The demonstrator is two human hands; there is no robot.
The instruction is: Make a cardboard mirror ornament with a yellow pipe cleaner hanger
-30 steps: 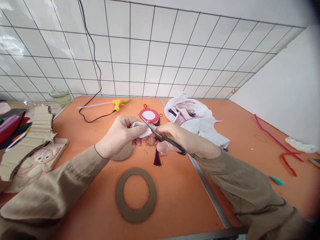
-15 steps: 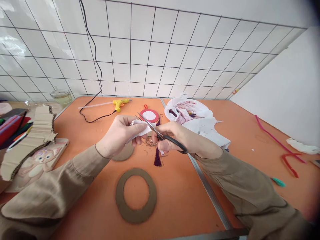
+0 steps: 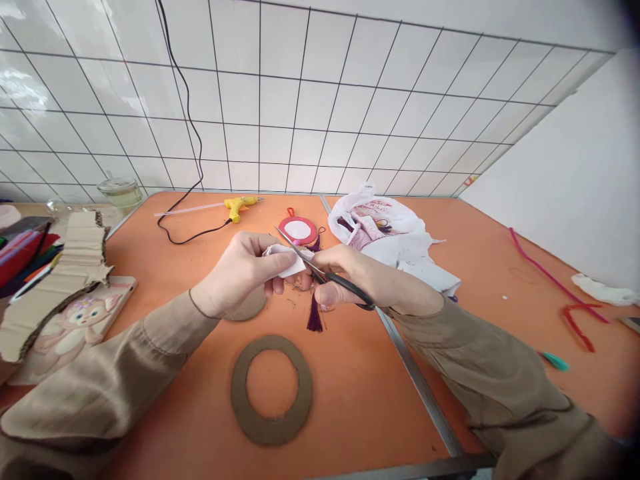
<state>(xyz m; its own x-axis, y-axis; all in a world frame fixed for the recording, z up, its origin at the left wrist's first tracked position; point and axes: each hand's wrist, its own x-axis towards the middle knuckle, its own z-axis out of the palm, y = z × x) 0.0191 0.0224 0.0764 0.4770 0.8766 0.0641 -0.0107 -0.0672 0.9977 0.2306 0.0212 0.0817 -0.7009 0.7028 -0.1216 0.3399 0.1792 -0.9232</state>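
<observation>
Smooth tbl (image 3: 370, 400) | L fingers (image 3: 275, 266) pinch folded wht sheet (image 3: 296, 268) | R fingers (image 3: 330, 293) grip metal scissors (image 3: 346, 283)

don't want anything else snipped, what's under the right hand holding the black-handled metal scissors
A dark purple thread tassel peeks out below the right hand, on the orange tabletop. Whatever lies directly beneath hand and scissors is covered.

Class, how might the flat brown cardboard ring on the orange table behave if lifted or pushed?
The brown cardboard ring would probably lift stiffly, since it looks unbent. It is likely light for its size, with a wide open centre. Pushed, it should slide, not tip, lying flat on the orange table.
</observation>
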